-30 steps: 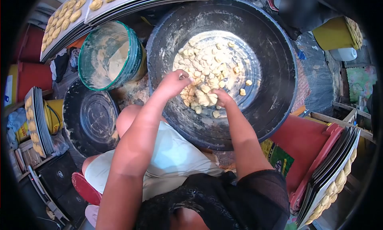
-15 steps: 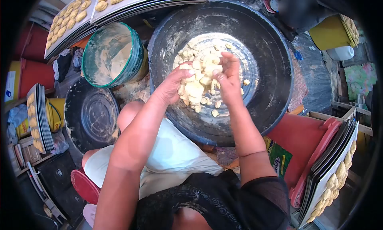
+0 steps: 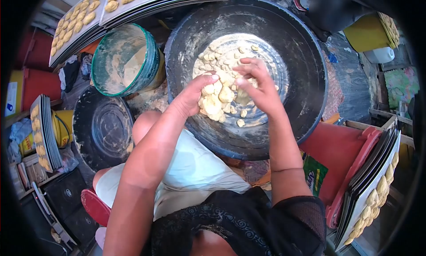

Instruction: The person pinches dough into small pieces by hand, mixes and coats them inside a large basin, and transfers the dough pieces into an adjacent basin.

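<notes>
A large black basin (image 3: 306, 78) stands in front of me, its floor dusted pale and strewn with small dough pieces (image 3: 215, 56). Over its near half, my left hand (image 3: 194, 94) is closed around a clump of pale yellow dough (image 3: 214, 98), with the thumb on top. To the right of the clump is my right hand (image 3: 261, 83), its fingers spread and slightly curled, nothing visibly gripped. A blurred bit of dough shows just beneath the right thumb. The undersides of the left fingers are hidden by the dough.
A green-rimmed bucket (image 3: 98, 76) with powder and a smaller black basin (image 3: 82, 138) sit at left. Stacked trays with shaped dough stand upper left (image 3: 155, 9), far left (image 3: 49, 136) and lower right (image 3: 355, 211). A red bin (image 3: 333, 154) is beside my right arm.
My right hand has moved right, away from the dough clump, and its fingers have spread. My left hand keeps its hold in nearly the same place.
</notes>
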The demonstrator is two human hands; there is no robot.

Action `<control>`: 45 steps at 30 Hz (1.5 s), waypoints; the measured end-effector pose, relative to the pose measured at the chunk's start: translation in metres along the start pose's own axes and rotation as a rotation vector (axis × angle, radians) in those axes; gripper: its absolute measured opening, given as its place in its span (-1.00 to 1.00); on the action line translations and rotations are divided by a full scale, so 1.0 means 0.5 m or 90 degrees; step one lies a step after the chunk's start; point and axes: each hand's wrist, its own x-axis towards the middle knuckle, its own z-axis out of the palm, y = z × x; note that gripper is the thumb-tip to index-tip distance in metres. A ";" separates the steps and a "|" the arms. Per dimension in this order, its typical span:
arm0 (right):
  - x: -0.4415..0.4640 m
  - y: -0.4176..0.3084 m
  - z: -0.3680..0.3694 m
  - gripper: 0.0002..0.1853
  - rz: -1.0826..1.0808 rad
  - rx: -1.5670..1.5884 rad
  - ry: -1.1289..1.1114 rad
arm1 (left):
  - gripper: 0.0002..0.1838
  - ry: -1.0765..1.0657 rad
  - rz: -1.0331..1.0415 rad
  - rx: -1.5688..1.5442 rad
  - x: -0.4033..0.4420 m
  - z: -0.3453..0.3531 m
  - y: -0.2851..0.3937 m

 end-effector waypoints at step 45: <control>-0.124 -0.057 0.011 -0.76 -0.001 -0.034 -0.087 | -0.45 0.007 -0.070 -0.109 -0.136 0.079 -0.134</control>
